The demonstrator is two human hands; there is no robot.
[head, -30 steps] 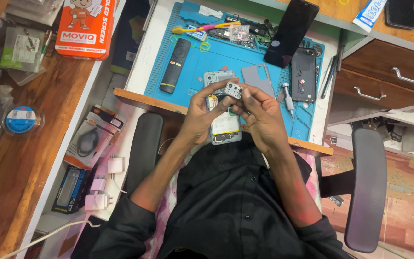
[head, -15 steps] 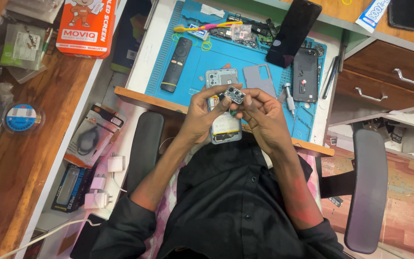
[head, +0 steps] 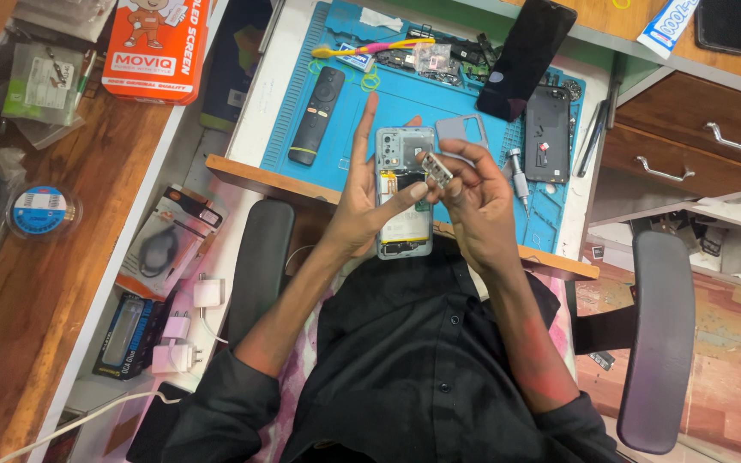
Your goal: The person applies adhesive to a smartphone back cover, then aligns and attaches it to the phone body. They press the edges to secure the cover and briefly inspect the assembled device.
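Pinching a small grey metal part [head: 436,169] between thumb and fingertips, the right hand [head: 478,201] holds it at centre frame, just above the opened phone [head: 404,193]. That phone, back cover off, lies face down at the near edge of the blue mat [head: 405,94] on the surface. Left hand [head: 369,193]: grip wide, fingers spread, holding nothing, one fingertip touching the part. A black remote [head: 317,115] lies on the mat, upper left of the phone.

On the worktop [head: 255,111] lies a mat [head: 405,94], the remote [head: 317,116] left of the opened phone [head: 404,193], the screwdriver [head: 518,176] right.
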